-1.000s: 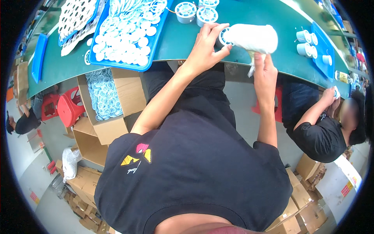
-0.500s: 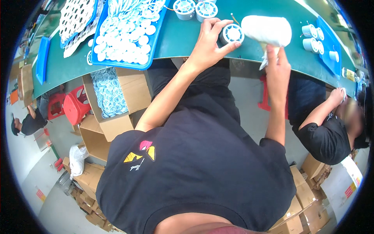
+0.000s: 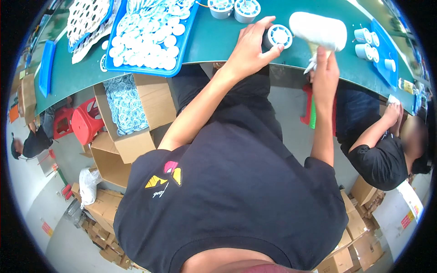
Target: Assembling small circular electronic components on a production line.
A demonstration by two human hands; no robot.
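There are two bare hands at work over one smooth green table (image 3: 211, 48). The left hand (image 3: 250, 53) has its thumb and fingers curled around one round motor housing (image 3: 279, 36), which is at the near edge of the table and shows a white face with a ring of little slots. The right hand (image 3: 326, 68) is closed around the handle of one mallet (image 3: 317, 31); its fat white head is shaped like a barrel, and it is just to the right of the housing, with a small gap between them. Some pale, crinkly stuff hangs by the handle. Two more housings (image 3: 247, 9), round like short cups, stand further back, near each other. To the left is one big blue plastic tray (image 3: 171, 72) heaped with flat, shiny white discs (image 3: 150, 43), too many to count. Beside it lie white sheets (image 3: 86, 20) full of round holes. Below the table, one brown cardboard box (image 3: 157, 96) is packed with thin, pale blue rings (image 3: 125, 109), also too many to count. Two red plastic stools (image 3: 86, 122) are on the left, and one other person (image 3: 378, 157) in a black shirt sits on the right.
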